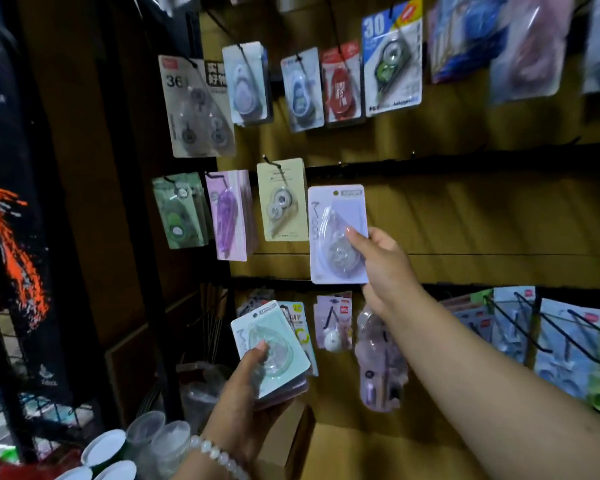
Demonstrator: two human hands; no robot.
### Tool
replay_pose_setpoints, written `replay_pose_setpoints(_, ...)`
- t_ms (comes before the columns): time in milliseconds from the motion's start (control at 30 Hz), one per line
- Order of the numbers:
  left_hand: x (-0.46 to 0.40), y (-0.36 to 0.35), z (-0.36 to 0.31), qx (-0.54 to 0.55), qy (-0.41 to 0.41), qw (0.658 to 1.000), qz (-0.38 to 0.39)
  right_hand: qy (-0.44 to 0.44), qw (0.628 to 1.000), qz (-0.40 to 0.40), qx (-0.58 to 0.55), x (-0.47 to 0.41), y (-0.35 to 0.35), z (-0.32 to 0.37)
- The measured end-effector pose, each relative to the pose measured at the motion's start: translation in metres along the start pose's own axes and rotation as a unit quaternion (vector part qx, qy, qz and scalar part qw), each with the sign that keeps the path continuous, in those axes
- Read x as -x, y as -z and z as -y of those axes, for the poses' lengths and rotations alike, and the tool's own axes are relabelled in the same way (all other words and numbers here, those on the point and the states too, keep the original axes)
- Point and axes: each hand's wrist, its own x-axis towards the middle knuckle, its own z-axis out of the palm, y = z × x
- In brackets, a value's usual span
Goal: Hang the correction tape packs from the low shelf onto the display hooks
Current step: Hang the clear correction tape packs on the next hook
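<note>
Nearest, at lower centre, the left hand (246, 386) grips a small stack of packs (274, 355), a pale green card with a clear blister on top. Mid-frame, the right hand (385, 268) pinches one lavender pack (336, 233) upright against the hook board (465, 216).

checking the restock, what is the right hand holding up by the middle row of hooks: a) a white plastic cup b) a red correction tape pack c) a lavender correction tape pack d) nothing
c: the right hand pinches a lavender correction tape pack upright beside the cream pack hanging in the middle row.
</note>
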Motion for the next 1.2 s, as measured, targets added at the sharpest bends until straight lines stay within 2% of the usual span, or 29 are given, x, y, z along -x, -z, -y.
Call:
replay_pose_setpoints(167, 0.004, -0.012, -0.016, 0.004, -0.005, 0.999, 0.032, 0.058, 0.997, -0.016, 0.053, -0.029, -0.011, 0.032)
replay_pose_setpoints(834, 0.016, -0.014, -0.002, 0.010, 0.032, 0.999, 0.013, 0.073, 0.979, -0.119, 0.146, -0.045, -0.016, 0.018)
replay_pose_setpoints(1000, 0.014, -0.016, 0.001, 0.012, 0.020, 1.000, 0.020, 0.040, 0.973, -0.142, 0.178, -0.063, -0.017, 0.021)
replay_pose_setpoints(1100, 0.016, -0.018, 0.001, 0.017, 0.014, 0.999, 0.027, 0.022, 0.960, -0.141, 0.240, -0.073, -0.014, 0.020)
replay_pose_setpoints(1200, 0.017, -0.018, 0.002, 0.023, 0.010, 0.999, 0.038, 0.035, 0.920, -0.149, 0.362, -0.063, -0.007, 0.013)
